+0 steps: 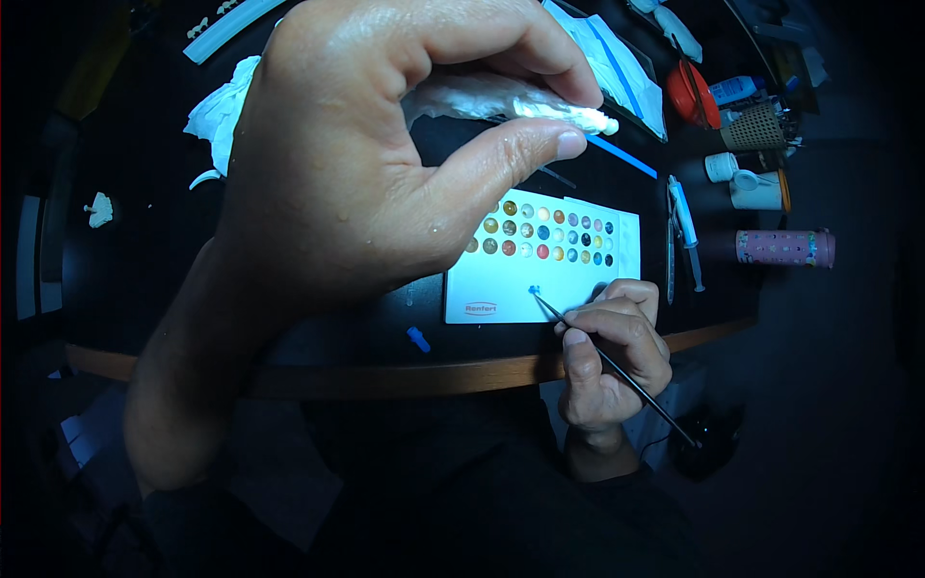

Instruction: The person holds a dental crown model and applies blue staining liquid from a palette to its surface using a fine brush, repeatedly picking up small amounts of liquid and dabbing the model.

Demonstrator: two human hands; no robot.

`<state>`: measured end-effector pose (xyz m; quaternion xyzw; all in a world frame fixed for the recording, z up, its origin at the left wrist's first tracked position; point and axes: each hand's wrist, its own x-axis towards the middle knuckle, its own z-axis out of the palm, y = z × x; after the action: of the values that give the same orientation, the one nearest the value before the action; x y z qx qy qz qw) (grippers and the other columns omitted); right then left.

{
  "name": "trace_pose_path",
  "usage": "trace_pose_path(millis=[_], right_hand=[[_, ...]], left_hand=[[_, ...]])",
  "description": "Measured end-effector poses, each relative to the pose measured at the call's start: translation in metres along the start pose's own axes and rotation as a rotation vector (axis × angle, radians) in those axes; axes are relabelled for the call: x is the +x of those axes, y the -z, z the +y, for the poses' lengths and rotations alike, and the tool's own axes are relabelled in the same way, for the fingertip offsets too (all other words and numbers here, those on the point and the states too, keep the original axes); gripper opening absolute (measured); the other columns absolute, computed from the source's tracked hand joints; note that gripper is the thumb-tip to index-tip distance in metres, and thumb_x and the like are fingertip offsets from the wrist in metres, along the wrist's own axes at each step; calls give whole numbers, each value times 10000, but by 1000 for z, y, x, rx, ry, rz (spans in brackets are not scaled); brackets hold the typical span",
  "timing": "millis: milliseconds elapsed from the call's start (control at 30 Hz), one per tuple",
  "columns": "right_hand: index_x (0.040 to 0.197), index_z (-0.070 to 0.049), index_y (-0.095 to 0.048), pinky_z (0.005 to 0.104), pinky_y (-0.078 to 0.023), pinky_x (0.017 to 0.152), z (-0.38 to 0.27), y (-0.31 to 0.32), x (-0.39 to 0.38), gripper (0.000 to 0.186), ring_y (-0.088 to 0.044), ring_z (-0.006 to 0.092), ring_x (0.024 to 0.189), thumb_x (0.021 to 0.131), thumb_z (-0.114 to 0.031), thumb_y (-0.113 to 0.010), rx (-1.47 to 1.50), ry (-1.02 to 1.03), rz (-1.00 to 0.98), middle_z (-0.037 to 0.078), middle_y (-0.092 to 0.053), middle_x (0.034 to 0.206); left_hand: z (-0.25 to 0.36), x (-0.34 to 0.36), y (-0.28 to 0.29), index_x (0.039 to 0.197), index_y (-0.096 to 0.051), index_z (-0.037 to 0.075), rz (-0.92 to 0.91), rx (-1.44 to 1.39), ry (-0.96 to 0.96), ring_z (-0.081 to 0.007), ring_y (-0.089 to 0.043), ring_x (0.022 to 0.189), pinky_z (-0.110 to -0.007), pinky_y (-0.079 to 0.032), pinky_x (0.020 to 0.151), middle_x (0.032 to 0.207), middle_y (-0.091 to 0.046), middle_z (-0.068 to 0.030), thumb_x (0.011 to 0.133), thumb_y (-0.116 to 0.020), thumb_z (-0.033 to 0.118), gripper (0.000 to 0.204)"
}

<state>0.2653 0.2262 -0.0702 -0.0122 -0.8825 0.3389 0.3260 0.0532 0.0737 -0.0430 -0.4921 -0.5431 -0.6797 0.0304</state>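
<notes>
Partly hiding the paint palette (501,281), the left hand (337,154) pinches tissue (472,97), the right hand (617,352) a paintbrush (645,395); syringe (683,214) alongside.

Dark sleeves (198,525), bare hands (347,164)

Palette (506,286) with hidden upper-left corner

Left forearm (198,371): rises from lower left, crossing the near edge of the worktop (332,339)
Left hand (332,164): raised above worktop, thumb and forefinger arched into a pinch pointing right
Right hand (621,349): at near edge, fingers bent, pen-style grip
Right wrist (602,441): nearer the body than that edge
</notes>
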Motion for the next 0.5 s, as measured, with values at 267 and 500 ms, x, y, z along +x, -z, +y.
trace_pose_path(millis=[267,500], right_hand=[[806,-24,-709,343,-418,755,1,1,-1,56,-559,185,688,784,-75,-700,-8,10,11,69,-701,695],[813,-29,-712,344,-419,751,-1,1,-1,60,-561,186,689,791,-84,-706,-10,-1,8,65,-704,705]], left_hand=[[-26,-12,-12,1031,-733,-24,126,-71,-85,-143,-735,868,-243,-593,765,947,-753,-117,869,-778,-26,168],[-16,-10,-8,1032,-733,-24,69,15,-73,-138,-734,860,-238,-589,760,945,-753,-116,869,-778,-28,169]])
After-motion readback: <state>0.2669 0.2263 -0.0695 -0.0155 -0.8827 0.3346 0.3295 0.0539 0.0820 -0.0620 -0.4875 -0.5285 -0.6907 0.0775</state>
